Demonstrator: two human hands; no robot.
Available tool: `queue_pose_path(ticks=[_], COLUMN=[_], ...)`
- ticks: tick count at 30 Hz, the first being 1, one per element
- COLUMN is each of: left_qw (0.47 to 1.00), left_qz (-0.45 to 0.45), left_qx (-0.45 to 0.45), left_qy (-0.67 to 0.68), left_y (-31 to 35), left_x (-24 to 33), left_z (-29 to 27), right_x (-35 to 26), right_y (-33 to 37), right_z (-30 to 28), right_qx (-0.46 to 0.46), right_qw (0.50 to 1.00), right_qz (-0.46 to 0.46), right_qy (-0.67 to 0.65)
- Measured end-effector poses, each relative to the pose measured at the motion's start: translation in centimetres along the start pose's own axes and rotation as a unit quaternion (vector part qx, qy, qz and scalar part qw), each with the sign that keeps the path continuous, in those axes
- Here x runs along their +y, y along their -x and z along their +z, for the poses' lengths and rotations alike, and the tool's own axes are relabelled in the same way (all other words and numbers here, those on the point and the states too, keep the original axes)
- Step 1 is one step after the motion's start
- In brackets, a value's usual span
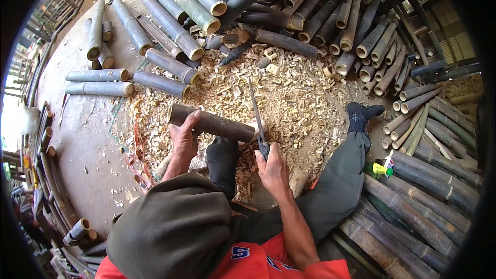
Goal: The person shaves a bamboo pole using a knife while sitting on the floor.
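Before me, a dark bamboo tube [219, 125] lies slantwise, its left end higher than its right. My left hand [184, 137] grips it near the left end, thumb over the top. In my right hand [274, 171] is the dark handle of a machete [255, 104], its long narrow blade pointing away from me. The blade passes beside the tube's pale right end; whether it touches the bamboo I cannot tell. My black-clad left foot [222, 163] is just under the tube.
Pale wood chips [294, 103] cover the floor around the work. Cut bamboo tubes [175, 36] lie ahead, with more stacked at the far right [382, 57] and beside my right leg [408, 212]. A yellow-green bottle [380, 168] rests there. My right foot [359, 116] is stretched out.
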State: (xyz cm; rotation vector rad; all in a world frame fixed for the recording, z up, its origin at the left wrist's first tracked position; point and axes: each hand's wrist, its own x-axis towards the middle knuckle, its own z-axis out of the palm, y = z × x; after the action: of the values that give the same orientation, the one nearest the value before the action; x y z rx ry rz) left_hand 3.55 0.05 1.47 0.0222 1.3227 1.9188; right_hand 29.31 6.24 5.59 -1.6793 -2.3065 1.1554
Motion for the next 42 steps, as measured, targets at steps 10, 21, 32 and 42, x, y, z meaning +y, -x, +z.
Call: queue_pose_path(ticks=[10,21,32,42], left_qw=[0.994,0.99,0.995,0.982], left_qz=[0.047,0.007,0.04,-0.023], left_qx=[-0.094,-0.131,0.002,-0.09], left_qy=[-0.034,-0.047,-0.095,-0.166], left_y=[-0.8,0.2,1.0,0.3], left_x=[0.0,1.5,0.2,0.7], left_z=[0.2,0.7,2.4,-0.7], right_x=[1.6,1.2,3.4,2.5], right_y=[-2.0,-1.0,-1.2,-0.3], right_z=[1.3,1.4,2.8,2.7], right_qx=[-0.002,0.02,-0.011,0.038], right_qw=[0.998,0.998,0.995,0.998], right_qz=[0.029,0.023,0.095,0.018], right_qy=[0.058,0.052,0.024,0.036])
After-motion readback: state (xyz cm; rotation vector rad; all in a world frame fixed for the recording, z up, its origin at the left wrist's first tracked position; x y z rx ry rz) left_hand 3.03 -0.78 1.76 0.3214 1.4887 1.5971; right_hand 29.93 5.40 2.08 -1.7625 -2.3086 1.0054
